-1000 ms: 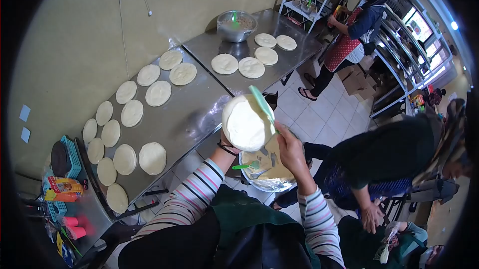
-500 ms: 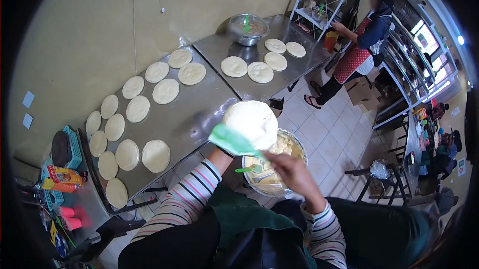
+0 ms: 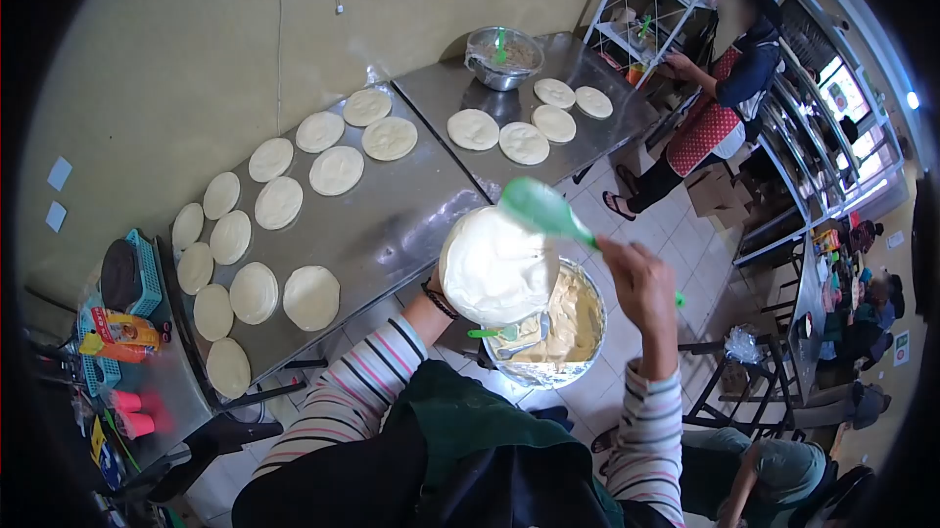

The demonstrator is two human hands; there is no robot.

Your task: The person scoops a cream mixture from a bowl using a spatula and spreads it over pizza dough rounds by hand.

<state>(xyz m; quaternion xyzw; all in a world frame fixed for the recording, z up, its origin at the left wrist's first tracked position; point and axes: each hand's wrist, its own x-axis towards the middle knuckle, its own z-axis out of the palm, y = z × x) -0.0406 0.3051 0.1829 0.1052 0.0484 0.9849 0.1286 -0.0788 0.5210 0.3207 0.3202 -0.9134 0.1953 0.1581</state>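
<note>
My left hand (image 3: 437,299), mostly hidden, holds up a round pale disc (image 3: 497,268) from beneath, its top coated with white cream. My right hand (image 3: 641,285) is closed round the handle of a green spatula (image 3: 539,207), whose blade is over the disc's upper right edge. Below the disc stands a large bowl (image 3: 590,332) of yellowish cream, with another green-handled utensil (image 3: 497,332) in it. Several pale round discs (image 3: 336,170) lie in rows on the metal table (image 3: 392,219) to the left.
A metal bowl (image 3: 502,60) with filling sits on the far table. A person in a red apron (image 3: 705,136) stands beside a white shelf (image 3: 641,14). Another person (image 3: 754,474) is at the lower right. Blue baskets (image 3: 147,278) and pink cups (image 3: 132,423) are at the left.
The spatula has swung from the disc's lower left to its upper right, and my right hand has moved right and up. The dark-clothed person nearby has left the right side.
</note>
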